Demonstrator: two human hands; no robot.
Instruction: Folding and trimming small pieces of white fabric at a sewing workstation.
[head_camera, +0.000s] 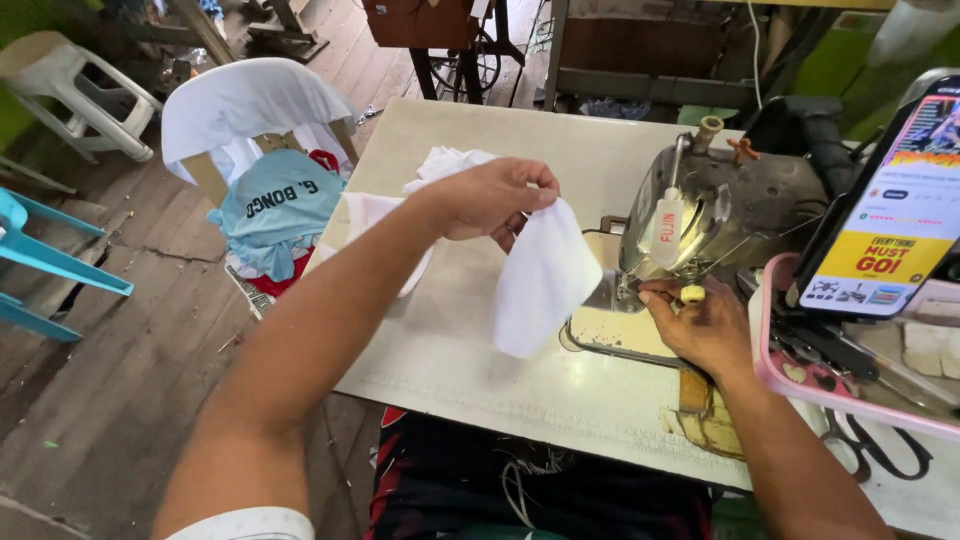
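Observation:
My left hand (490, 198) is raised over the sewing table (470, 350) and pinches the top of a white cloth (545, 280), which hangs down from it. More white fabric (440, 165) trails back across the table toward the far left. My right hand (700, 320) rests at the needle area of the grey sewing machine (720, 205), fingers curled around a small yellowish part (692, 294) by the presser foot. Whether it grips that part is unclear.
A pink tray (800, 385) at the right holds a lit phone (890, 210); black scissors (875, 445) lie below it. A chair with piled clothes (265, 190) stands left of the table, with a white plastic stool (70, 85) and a blue chair (45, 260) beyond.

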